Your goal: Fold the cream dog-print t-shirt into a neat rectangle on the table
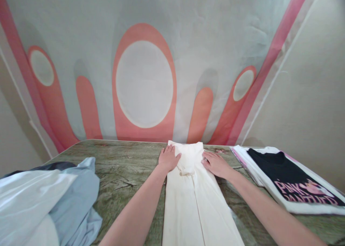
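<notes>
Cream-coloured trousers (185, 203) lie lengthwise on the wood-patterned table, waistband at the far edge and legs running toward me out of view. My left hand (169, 157) rests flat on the left side of the waist part, fingers stretched out. On the opposite side my right hand (216, 164) touches the right edge below the waistband, its fingers extended and partly over the cloth. Between the hands a flap or fold of the fabric shows at the middle.
A loose heap of white and light-blue clothes (75, 203) lies at the left of the table (121, 167). On the right is a stack of folded shirts, topped by a black T-shirt (285, 170) with pink print. Behind hangs a patterned backdrop (142, 134).
</notes>
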### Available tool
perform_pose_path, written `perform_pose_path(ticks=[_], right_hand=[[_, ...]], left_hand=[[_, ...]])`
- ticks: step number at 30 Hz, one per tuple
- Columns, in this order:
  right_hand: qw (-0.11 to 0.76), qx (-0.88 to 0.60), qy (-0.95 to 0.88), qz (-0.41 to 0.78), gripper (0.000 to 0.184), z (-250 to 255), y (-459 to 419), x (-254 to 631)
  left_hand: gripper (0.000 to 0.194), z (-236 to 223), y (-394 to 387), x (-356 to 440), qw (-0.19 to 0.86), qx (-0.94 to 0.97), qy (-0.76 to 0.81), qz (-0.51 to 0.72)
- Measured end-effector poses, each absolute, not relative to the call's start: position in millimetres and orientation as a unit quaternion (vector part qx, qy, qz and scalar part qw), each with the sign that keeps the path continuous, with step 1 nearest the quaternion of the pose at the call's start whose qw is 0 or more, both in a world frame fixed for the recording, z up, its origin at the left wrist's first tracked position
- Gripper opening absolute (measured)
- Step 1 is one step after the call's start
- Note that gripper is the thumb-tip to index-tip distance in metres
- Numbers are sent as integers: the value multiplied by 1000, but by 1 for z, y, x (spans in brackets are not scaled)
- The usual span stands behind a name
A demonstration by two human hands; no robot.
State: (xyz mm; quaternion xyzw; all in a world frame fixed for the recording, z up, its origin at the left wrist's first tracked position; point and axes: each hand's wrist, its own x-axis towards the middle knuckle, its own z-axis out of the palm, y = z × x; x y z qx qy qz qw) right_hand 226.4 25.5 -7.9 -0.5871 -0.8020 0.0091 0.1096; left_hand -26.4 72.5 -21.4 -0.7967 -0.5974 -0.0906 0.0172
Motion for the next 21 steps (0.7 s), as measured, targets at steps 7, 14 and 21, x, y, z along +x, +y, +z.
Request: perform_pose_path(ticks=[7,14,21], right_hand=[[111,-619,-777,21,35,5,36,224],[141,-675,-724,15,36,-4,58,223],[170,-715,-678,19,29,-3,80,232]], left_hand=[[64,-23,73,-27,19,-798,-594,-99],[63,-23,73,-27,26,-797,-594,-105],[60,-22,73,-27,34,-796,-595,-106]])
